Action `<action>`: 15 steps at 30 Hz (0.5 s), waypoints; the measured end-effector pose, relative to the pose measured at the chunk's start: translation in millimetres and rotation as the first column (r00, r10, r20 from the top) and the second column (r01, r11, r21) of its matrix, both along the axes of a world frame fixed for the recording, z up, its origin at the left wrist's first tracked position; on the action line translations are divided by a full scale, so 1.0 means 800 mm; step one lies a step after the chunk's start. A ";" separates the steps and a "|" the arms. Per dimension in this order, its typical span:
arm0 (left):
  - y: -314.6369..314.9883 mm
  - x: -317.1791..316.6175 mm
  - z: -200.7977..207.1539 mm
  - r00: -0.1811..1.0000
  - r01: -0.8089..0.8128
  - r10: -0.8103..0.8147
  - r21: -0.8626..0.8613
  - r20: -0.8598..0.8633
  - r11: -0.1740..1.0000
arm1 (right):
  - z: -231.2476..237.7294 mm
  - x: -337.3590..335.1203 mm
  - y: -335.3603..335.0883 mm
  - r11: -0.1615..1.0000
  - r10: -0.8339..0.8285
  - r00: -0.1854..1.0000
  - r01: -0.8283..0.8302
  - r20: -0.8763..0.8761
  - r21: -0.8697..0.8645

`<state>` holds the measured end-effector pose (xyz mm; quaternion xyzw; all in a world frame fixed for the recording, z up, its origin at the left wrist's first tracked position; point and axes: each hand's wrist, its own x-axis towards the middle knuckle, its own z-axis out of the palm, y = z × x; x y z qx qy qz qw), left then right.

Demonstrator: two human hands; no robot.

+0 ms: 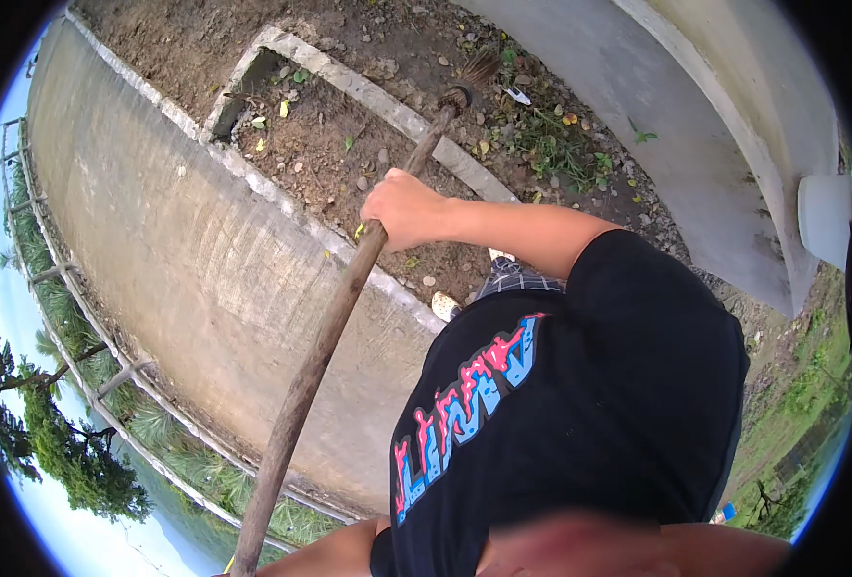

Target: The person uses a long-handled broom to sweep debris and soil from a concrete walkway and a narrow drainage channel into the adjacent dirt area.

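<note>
A long wooden broom handle (311, 380) slants from the lower left edge up to the top middle. Dark binding joins it there to a small bundle of brown bristles (481, 69), which is over soil and fallen leaves. My right hand (402, 209) wraps round the upper part of this handle, its arm bent across in front of my black shirt. My left forearm (325, 556) comes in at the bottom edge beside the handle's lower end. The left hand itself is out of the picture. A small white scrap (517, 95) lies near the bristles.
A low concrete curb (368, 91) crosses the soil under the handle. Left of it runs a concrete path (186, 250), bordered by a railing (53, 273). A grey wall (628, 115) curves along the upper right. Weeds (565, 154) and leaves lie at its foot.
</note>
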<state>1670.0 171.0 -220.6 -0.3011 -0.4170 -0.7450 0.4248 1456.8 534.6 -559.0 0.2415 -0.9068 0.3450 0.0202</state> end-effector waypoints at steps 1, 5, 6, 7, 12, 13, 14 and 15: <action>0.028 -0.012 -0.008 1.000 -0.015 0.015 -0.014 -0.015 1.000 | -0.010 -0.033 0.006 0.997 -0.064 0.991 0.058 -0.117 -0.053; 0.161 -0.091 -0.091 0.975 0.039 -0.006 -0.144 0.221 0.989 | -0.110 -0.174 0.083 0.975 -0.215 0.958 0.197 -0.193 -0.107; 0.176 -0.121 -0.122 0.956 0.227 -0.157 -0.291 0.247 0.929 | -0.158 -0.183 0.119 0.957 -0.284 0.951 0.273 -0.124 -0.103; 0.183 -0.138 -0.137 0.921 0.371 -0.265 -0.433 0.287 0.821 | -0.191 -0.180 0.132 0.943 -0.323 0.945 0.316 -0.059 -0.108; 0.101 -0.215 -0.086 0.860 0.448 -0.389 -0.125 0.330 0.885 | -0.171 -0.039 0.083 0.885 -0.459 0.883 0.464 0.099 -0.034; 0.070 -0.227 -0.069 0.857 0.448 -0.386 -0.123 0.342 0.886 | -0.157 -0.021 0.075 0.888 -0.458 0.883 0.459 0.104 0.010; 0.041 -0.218 -0.042 0.871 0.414 -0.346 -0.140 0.350 0.899 | -0.137 -0.014 0.050 0.906 -0.423 0.900 0.422 0.106 0.034; 0.027 -0.224 -0.033 0.883 0.335 -0.297 -0.043 0.363 0.941 | -0.112 0.002 0.047 0.917 -0.400 0.896 0.387 0.192 0.101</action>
